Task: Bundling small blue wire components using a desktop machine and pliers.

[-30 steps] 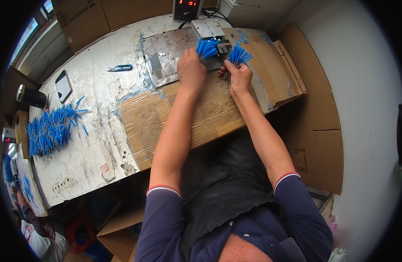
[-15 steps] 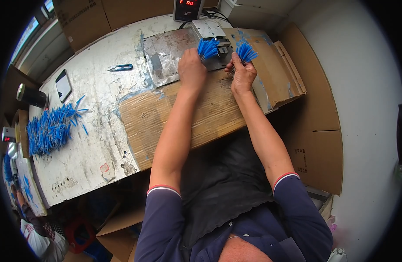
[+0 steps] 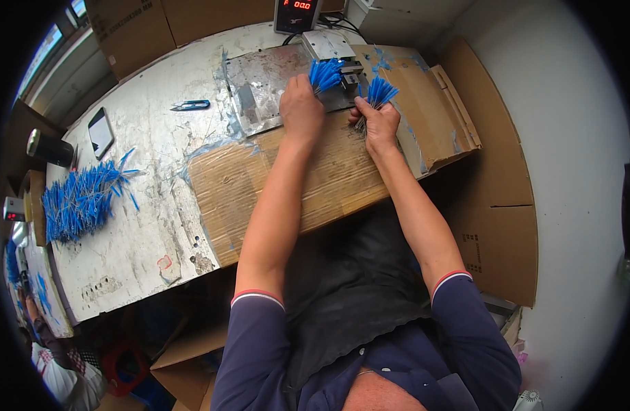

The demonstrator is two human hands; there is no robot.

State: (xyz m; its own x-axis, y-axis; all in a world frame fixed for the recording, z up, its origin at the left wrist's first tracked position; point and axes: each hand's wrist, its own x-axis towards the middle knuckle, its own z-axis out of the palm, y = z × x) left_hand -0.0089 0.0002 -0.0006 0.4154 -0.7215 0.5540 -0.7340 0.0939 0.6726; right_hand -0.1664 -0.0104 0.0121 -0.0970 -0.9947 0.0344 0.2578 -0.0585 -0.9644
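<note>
L grip (image 3: pixel 303 111) & R grip (image 3: pixel 382 127) hold blue bunches (image 3: pixel 325 75) nr plate (image 3: pixel 267 79) edge, gap btwn

- Place: workshop, small-parts handwork.
- Workbench (image 3: pixel 150 147): white top, scuffed, stained, patched with tape.
- 12 o'clock: control box (image 3: pixel 295 16), red digits lit; metal machine block (image 3: pixel 328 45) near it.
- 9 o'clock: heap of thin blue pieces (image 3: pixel 81 205), many alike.
- 8 o'clock: co-worker (image 3: pixel 67 378) at second bench (image 3: pixel 51 296).
</note>
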